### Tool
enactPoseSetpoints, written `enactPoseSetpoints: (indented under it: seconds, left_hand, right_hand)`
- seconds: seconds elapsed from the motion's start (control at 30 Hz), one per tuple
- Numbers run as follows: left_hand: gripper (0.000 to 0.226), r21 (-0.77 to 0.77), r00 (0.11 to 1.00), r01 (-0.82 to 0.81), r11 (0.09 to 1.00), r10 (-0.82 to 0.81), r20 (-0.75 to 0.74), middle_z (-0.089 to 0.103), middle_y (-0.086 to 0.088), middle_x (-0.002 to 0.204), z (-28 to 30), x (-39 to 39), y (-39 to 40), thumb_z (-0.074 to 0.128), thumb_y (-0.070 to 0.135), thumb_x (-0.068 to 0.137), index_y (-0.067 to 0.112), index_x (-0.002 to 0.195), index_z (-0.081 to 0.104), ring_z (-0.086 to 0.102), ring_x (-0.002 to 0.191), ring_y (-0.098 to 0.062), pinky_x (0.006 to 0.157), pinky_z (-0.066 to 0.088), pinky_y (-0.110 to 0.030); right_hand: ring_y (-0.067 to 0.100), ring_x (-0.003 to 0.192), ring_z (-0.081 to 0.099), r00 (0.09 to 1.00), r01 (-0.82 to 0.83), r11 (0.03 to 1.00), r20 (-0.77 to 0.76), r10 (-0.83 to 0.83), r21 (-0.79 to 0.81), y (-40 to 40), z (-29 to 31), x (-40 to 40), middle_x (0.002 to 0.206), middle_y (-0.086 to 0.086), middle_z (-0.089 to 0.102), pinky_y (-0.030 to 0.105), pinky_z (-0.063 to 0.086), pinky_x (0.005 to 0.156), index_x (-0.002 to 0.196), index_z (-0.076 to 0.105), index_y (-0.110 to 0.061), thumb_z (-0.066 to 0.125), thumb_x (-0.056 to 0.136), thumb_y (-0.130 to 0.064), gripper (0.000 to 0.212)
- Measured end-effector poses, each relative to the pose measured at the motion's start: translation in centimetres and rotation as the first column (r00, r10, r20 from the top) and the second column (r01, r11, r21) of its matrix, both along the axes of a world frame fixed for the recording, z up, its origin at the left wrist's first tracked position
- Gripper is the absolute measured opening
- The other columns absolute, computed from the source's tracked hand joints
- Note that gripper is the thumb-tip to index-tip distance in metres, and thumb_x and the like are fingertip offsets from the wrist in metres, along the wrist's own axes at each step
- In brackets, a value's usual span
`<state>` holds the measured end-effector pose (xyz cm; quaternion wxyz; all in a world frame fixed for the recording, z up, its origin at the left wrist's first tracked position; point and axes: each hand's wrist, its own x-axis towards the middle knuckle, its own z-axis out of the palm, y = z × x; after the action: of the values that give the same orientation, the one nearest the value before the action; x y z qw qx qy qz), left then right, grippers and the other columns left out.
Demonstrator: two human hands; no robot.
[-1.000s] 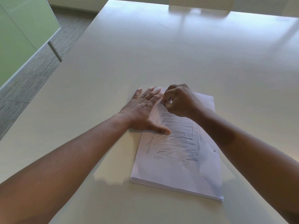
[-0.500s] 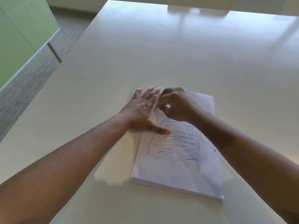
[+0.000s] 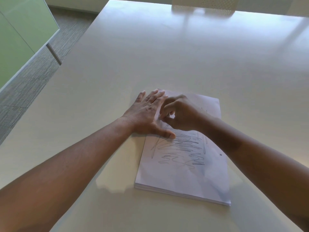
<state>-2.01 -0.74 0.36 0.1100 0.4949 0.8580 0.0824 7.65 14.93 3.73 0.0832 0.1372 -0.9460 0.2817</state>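
A stack of white paper (image 3: 184,178) lies on the table, its top sheet covered in pencil scribbles. My left hand (image 3: 147,113) lies flat with straight fingers over the stack's far left corner, its thumb pressing on the top sheet. My right hand (image 3: 180,113) hovers right beside it with curled fingers. Its thumb and forefinger pinch the top sheet near the left edge, just by my left hand's fingers. The pinched spot itself is partly hidden by the fingers.
The large pale table (image 3: 184,52) stretches far ahead and to both sides. A perforated chair back (image 3: 204,4) stands at the far end. Grey carpet (image 3: 25,84) and a green glass partition (image 3: 20,30) lie off the table's left edge.
My right hand has slid a little left and toward me along the sheet, closer to my left hand, and its fingers have closed into a pinch. The left hand has stayed put.
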Motion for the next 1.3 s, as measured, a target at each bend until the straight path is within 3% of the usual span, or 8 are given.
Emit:
enactPoseSetpoints:
  seconds: [0.13,0.3,0.47,0.67,0.73,0.87,1.03,1.3]
  left_hand:
    - [0.153,-0.003,1.0,-0.008,1.0,0.008,0.012,-0.005,0.005,0.173,0.2,0.1,-0.1,0.038,0.11,0.048,0.019,0.165,0.002,-0.019,0.155,-0.005,0.127,-0.01,-0.048]
    - [0.15,0.003,1.0,-0.01,1.0,0.01,0.008,-0.006,0.006,0.173,0.2,0.1,-0.2,0.042,0.108,0.051,0.021,0.165,0.0,-0.02,0.155,-0.004,0.127,-0.01,-0.048]
    - [0.153,-0.006,1.0,-0.005,1.0,0.005,0.009,-0.006,0.005,0.173,0.1,0.1,0.0,0.037,0.111,0.048,0.02,0.165,0.0,-0.019,0.155,-0.005,0.127,-0.009,-0.049]
    - [0.152,-0.004,1.0,-0.013,1.0,0.013,0.011,-0.006,0.006,0.173,0.3,0.1,-0.1,0.04,0.109,0.049,0.02,0.165,0.002,-0.02,0.155,-0.004,0.127,-0.01,-0.048]
    - [0.153,-0.002,1.0,-0.009,1.0,0.009,0.013,-0.006,0.006,0.173,0.2,0.1,-0.1,0.037,0.11,0.047,0.02,0.165,0.0,-0.02,0.155,-0.005,0.127,-0.01,-0.048]
    - [0.154,0.003,1.0,-0.004,1.0,0.004,0.014,-0.005,0.005,0.173,0.1,0.1,-0.1,0.034,0.112,0.045,0.02,0.165,0.001,-0.019,0.155,-0.005,0.127,-0.01,-0.048]
    - [0.152,-0.016,1.0,-0.01,1.0,0.01,0.008,-0.006,0.005,0.173,0.3,0.2,-0.1,0.037,0.109,0.048,0.019,0.165,0.002,-0.019,0.155,-0.005,0.127,-0.009,-0.048]
    - [0.151,-0.037,1.0,0.019,0.999,-0.019,-0.006,-0.013,0.003,0.172,0.5,0.3,-0.3,0.035,0.11,0.051,0.021,0.163,-0.011,-0.024,0.154,-0.007,0.127,-0.01,-0.048]
  right_hand:
    - [0.01,0.064,0.064,0.994,0.057,0.998,0.092,-0.06,0.037,1.4,0.8,0.4,0.077,-0.001,0.072,0.015,0.05,0.066,0.072,0.08,-0.015,0.077,0.072,-0.002,0.013]
    - [0.014,0.064,0.061,0.97,0.242,0.97,0.018,-0.243,0.008,1.3,0.3,-1.2,0.08,-0.003,0.067,0.025,0.053,0.066,0.071,0.079,-0.018,0.073,0.075,-0.006,0.014]
    - [0.005,0.06,0.058,0.992,0.083,0.996,0.094,-0.085,0.027,0.2,0.7,0.7,0.076,-0.002,0.071,0.007,0.046,0.062,0.07,0.079,-0.015,0.078,0.071,-0.005,0.01]
    - [0.015,0.064,0.064,0.972,0.229,0.973,0.048,-0.23,0.014,1.5,0.9,-0.5,0.076,0.0,0.07,0.031,0.055,0.066,0.07,0.078,-0.016,0.076,0.075,-0.008,0.01]
    - [0.014,0.062,0.063,0.975,0.219,0.976,0.041,-0.219,0.007,0.8,0.8,-0.6,0.075,0.0,0.07,0.027,0.054,0.064,0.069,0.078,-0.015,0.077,0.075,-0.007,0.01]
    - [0.004,0.062,0.059,0.982,0.108,0.993,0.153,-0.113,0.039,-0.1,1.8,0.5,0.078,-0.003,0.072,0.0,0.037,0.061,0.074,0.08,-0.014,0.079,0.075,-0.007,0.007]
    - [0.007,0.066,0.062,0.973,0.192,0.981,0.127,-0.194,0.027,0.8,1.3,-0.1,0.079,-0.003,0.072,0.012,0.049,0.067,0.075,0.081,-0.015,0.079,0.075,-0.009,0.007]
    - [-0.003,0.059,0.053,0.962,0.205,0.976,0.17,-0.215,0.077,-0.1,1.4,-0.3,0.07,-0.016,0.055,0.0,0.037,0.058,0.073,0.079,-0.013,0.073,0.075,0.0,0.014]
